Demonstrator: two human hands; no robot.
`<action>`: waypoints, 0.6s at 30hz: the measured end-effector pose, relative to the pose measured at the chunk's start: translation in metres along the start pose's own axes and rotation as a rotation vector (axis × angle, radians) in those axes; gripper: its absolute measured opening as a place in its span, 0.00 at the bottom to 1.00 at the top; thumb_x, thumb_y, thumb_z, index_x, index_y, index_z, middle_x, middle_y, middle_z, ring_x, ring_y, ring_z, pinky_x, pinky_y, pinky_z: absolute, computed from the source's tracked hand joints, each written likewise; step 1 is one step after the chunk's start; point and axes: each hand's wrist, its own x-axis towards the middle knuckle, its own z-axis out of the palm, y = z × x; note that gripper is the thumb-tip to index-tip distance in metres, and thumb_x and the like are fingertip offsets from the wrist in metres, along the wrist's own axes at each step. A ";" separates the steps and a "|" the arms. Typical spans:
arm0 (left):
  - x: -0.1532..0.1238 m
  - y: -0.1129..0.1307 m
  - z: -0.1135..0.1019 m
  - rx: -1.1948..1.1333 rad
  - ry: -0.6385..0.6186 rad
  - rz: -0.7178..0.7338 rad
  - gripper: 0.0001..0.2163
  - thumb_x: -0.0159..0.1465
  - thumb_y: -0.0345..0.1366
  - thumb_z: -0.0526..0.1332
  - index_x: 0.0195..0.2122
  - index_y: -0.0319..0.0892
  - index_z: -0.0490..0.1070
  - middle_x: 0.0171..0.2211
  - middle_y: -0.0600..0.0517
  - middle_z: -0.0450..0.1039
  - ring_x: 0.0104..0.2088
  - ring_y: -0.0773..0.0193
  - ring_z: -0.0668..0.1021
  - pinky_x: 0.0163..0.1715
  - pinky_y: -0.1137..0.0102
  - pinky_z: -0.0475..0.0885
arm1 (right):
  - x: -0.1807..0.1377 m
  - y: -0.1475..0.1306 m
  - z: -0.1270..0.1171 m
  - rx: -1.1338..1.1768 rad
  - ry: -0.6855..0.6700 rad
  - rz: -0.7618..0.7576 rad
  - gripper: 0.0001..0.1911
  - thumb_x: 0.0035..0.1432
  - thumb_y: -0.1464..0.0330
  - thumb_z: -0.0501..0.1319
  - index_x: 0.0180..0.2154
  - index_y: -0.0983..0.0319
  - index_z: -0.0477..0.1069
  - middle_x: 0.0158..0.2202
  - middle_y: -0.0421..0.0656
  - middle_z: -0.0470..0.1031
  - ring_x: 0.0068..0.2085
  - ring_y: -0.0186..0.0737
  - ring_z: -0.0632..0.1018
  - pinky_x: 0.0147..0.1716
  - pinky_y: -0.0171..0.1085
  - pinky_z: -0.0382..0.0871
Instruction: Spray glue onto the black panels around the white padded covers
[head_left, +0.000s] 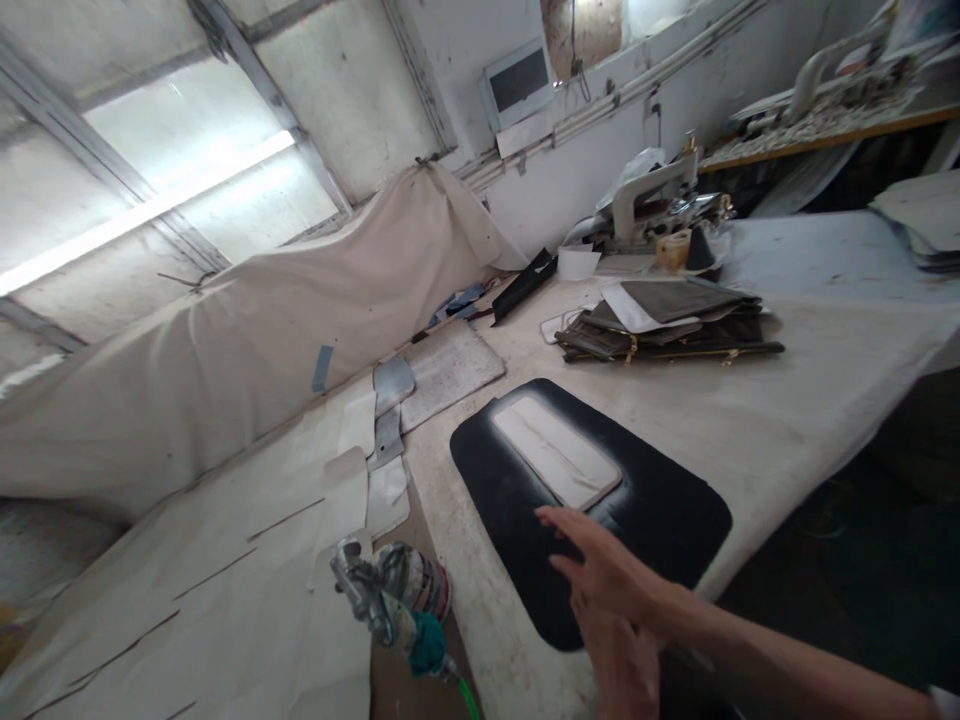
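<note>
A black rounded panel lies flat on the pale table, with a smaller cream rectangular panel on top of it. White, powdery-looking haze surrounds the cream piece on the black. My right hand reaches in from the right, over the black panel just below the cream piece. Its fingers are stretched and apart, with nothing seen in them. My left hand is below it, near the right wrist and partly covered by it; its fingers are blurred and hard to make out.
A spray gun with a green hose stands by a can at the left. Dark folded fabric pieces with metal clasps lie behind the panel. Sewing machines stand at the back. Pale sheets cover the left side.
</note>
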 end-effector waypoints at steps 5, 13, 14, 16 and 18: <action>0.011 0.001 0.005 0.256 0.054 0.057 0.19 0.48 0.29 0.64 0.42 0.41 0.69 0.46 0.45 0.68 0.54 0.48 0.62 0.55 0.53 0.59 | -0.049 0.120 -0.059 -0.436 0.054 0.043 0.19 0.51 0.76 0.49 0.44 0.63 0.70 0.45 0.50 0.70 0.46 0.46 0.70 0.46 0.46 0.66; 0.011 0.030 0.001 0.453 0.000 0.144 0.13 0.57 0.26 0.49 0.36 0.41 0.71 0.41 0.47 0.70 0.47 0.56 0.67 0.52 0.58 0.63 | -0.062 0.133 -0.081 -0.732 -0.043 -0.067 0.23 0.43 0.82 0.54 0.43 0.65 0.70 0.42 0.51 0.69 0.42 0.49 0.70 0.39 0.45 0.68; 0.010 0.033 0.003 0.458 0.009 0.134 0.14 0.55 0.26 0.50 0.38 0.41 0.70 0.44 0.47 0.70 0.49 0.54 0.66 0.53 0.57 0.62 | -0.062 0.132 -0.082 -0.746 -0.034 -0.078 0.25 0.43 0.82 0.54 0.45 0.65 0.69 0.42 0.51 0.69 0.42 0.49 0.70 0.39 0.45 0.68; 0.009 0.034 0.008 0.456 0.020 0.100 0.20 0.51 0.24 0.52 0.45 0.42 0.68 0.50 0.48 0.67 0.53 0.51 0.63 0.55 0.53 0.58 | -0.062 0.134 -0.082 -0.778 -0.030 -0.094 0.27 0.42 0.83 0.54 0.47 0.65 0.68 0.41 0.50 0.69 0.41 0.49 0.70 0.38 0.46 0.68; 0.011 0.031 0.012 0.432 0.037 0.057 0.24 0.51 0.24 0.52 0.50 0.43 0.65 0.53 0.48 0.65 0.54 0.50 0.63 0.55 0.52 0.57 | -0.062 0.139 -0.081 -0.804 -0.035 -0.108 0.26 0.42 0.83 0.53 0.45 0.64 0.70 0.42 0.51 0.69 0.41 0.49 0.70 0.37 0.46 0.68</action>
